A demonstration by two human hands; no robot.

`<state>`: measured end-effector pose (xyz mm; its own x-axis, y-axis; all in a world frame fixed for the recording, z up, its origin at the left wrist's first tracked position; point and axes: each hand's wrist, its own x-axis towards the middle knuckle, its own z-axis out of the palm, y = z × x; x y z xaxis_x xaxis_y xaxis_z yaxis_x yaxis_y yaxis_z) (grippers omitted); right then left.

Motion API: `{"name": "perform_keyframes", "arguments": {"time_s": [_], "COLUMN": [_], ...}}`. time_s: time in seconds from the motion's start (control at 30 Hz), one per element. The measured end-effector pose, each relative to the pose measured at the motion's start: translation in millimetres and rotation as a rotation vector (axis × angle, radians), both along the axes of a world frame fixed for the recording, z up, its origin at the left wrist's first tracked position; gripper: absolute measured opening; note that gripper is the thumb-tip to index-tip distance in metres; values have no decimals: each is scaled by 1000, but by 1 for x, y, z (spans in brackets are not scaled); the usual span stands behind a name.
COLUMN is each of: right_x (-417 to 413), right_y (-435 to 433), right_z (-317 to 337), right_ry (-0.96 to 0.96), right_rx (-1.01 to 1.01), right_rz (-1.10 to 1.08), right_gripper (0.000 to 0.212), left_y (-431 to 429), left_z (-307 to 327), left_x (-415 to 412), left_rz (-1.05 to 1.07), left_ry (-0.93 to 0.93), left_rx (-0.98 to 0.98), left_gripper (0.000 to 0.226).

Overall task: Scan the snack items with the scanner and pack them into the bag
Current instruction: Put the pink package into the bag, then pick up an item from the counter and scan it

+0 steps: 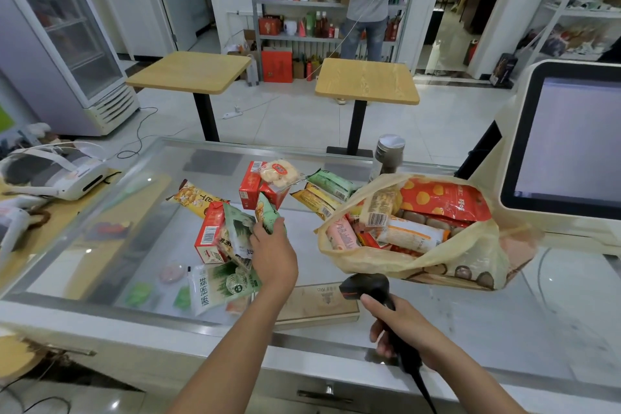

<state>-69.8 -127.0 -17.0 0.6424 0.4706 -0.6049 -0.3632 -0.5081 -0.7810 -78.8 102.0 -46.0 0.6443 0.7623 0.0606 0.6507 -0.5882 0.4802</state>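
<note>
Two grips — left hand (274, 254) pinches green packet (266, 209), right hand (398, 328) clasps scanner (364, 286) above counter (477, 329) edge.

A small shop, convenience-store type. Glass checkout counter (336, 245) w/ a POS touchscreen (568, 141) at one end, a corded handheld barcode scanner (364, 286), barcoded snack packs (221, 282) and a thin plastic carrier bag (470, 255) full of more. Behind: metal shelving (295, 4) stocked w/ bottles, boxed goods etc., a glass-door display fridge (67, 27) — plus two small wooden tables (188, 72) on the tiled floor.
</note>
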Motion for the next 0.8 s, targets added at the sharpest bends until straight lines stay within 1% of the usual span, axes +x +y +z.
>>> {"name": "perform_keyframes", "arguments": {"time_s": [0.03,0.1,0.17,0.2,0.23,0.27,0.3,0.37,0.43,0.47,0.5,0.53,0.6,0.63,0.67,0.7,0.73,0.8], "right_x": [0,0,0,0,0,1,1,1,2,2,1,1,0,-1,-2,-3,-4,-6], "right_y": [-1,-2,-2,-3,-4,-5,-6,-9,-11,-12,-12,-13,-13,-13,-13,-13,-13,-15], "right_z": [1,0,-1,0,0,0,1,1,2,2,2,2,2,2,2,2,2,2], "right_ry": [-7,-23,-21,-20,-21,-21,-21,-24,-32,-34,-32,-29,-20,-17,-19,-22,-25,-23], "right_rx": [3,4,13,14,11,9,9,12,10,4,-2,-5,-5,-8,-13,-18,-21,-19], "right_rz": [8,8,-3,-6,-8,-14,-21,-41,-64,-72,-80,-88,-109,-117,-124,-127,-130,-145], "right_gripper": [42,43,42,42,40,39,38,39,39,40,40,41,42,42,43,44,45,46], "left_y": [-1,-8,-24,-33,-40,-47,-52,-55,-53,-51,-46,-40,-26,-18,-12,-8,-5,-1], "left_z": [-1,-1,1,1,-1,-3,-6,-11,-13,-10,-7,-8,-13,-15,-15,-12,-13,-13], "left_x": [-2,-13,-31,-43,-56,-68,-78,-96,-105,-106,-106,-102,-90,-82,-74,-68,-62,-55], "left_rz": [-21,-86,-158,-178,-191,-200,-207,-255,-310,-307,-318,-366,-549,-658,-772,-871,-942,-964], "left_ry": [-53,-228,-415,-467,-469,-440,-391,-237,-82,-82,-133,-192,-202,-160,-117,-69,-55,-24], "left_rx": [-36,-129,-324,-437,-516,-553,-550,-442,-265,-200,-106,3,177,255,320,347,372,426], "left_gripper": [44,41,36,33,29,27,24,17,18,18,10,11,60,77,85,85,81,63]}}
